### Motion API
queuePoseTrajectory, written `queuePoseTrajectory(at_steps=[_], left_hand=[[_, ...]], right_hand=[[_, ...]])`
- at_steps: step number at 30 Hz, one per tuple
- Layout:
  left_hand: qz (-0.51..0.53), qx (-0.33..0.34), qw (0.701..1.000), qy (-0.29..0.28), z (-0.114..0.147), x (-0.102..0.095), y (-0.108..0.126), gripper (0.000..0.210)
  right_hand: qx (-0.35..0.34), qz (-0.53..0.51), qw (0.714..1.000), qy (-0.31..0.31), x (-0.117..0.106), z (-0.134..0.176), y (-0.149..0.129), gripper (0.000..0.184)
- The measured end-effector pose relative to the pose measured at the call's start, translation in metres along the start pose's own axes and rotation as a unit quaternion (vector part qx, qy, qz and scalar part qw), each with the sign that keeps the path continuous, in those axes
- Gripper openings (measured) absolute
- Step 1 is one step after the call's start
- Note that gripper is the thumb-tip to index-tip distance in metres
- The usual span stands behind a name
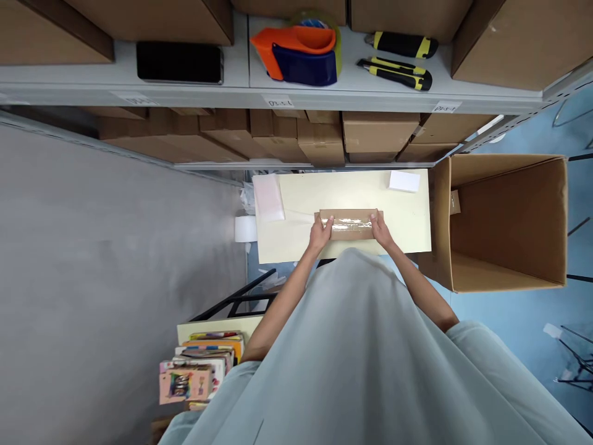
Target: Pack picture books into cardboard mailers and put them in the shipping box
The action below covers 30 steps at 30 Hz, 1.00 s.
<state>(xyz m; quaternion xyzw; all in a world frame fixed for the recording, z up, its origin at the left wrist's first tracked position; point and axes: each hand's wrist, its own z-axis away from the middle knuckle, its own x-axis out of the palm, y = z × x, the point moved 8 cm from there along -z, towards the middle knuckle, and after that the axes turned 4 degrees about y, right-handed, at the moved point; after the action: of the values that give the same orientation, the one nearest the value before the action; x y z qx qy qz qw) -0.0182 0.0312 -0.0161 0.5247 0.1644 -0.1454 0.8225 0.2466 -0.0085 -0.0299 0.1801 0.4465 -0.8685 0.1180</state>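
A small flat cardboard box (351, 233) lies lengthwise between my two hands, over the pale table (296, 247). Shiny clear tape runs along its upper face. At its left end my left hand (321, 232) grips it, thumb on top and the other fingers partly hidden. My right hand (380, 229) holds the right end the same way. Pale pink sheets (269, 196) rest on the table to the left, and a stack of white labels or cards (404, 181) sits at the back right.
A large open carton (509, 216) stands right of the table. Above the table, a metal shelf (194, 93) carries brown boxes, a black phone (180, 62), an orange and blue tape dispenser (301, 55) and two utility knives (398, 59). Books (199, 368) are stacked at lower left.
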Motion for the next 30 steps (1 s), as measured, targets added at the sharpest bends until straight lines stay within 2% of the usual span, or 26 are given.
queuePoseTrajectory(at_steps=[3,6,10,18,24,27,30], left_hand=[[0.022,0.015,1.0,0.009,0.006,-0.017,0.022,0.071],[0.068,0.054,0.995,0.053,0.013,-0.042,0.046,0.066],[0.099,0.047,0.992,0.067,0.022,-0.058,0.059,0.057],[0.083,0.053,0.995,0.014,0.054,-0.046,0.074,0.057],[0.116,0.071,0.99,-0.031,0.05,-0.022,0.075,0.055],[0.122,0.083,0.988,-0.046,0.039,-0.016,0.059,0.052],[0.109,0.076,0.989,-0.07,0.026,-0.009,0.03,0.057]], right_hand=[[-0.031,-0.013,0.999,0.018,-0.022,0.012,-0.021,0.102],[-0.086,-0.048,0.994,0.04,-0.041,0.03,-0.047,0.096],[-0.124,-0.079,0.987,0.056,-0.054,0.053,-0.065,0.092],[-0.099,-0.102,0.983,0.118,-0.084,0.076,-0.047,0.079],[-0.136,-0.094,0.971,0.173,-0.113,0.079,-0.054,0.061],[-0.133,-0.118,0.972,0.156,-0.105,0.062,-0.042,0.06],[-0.113,-0.139,0.976,0.126,-0.082,0.042,-0.017,0.066]])
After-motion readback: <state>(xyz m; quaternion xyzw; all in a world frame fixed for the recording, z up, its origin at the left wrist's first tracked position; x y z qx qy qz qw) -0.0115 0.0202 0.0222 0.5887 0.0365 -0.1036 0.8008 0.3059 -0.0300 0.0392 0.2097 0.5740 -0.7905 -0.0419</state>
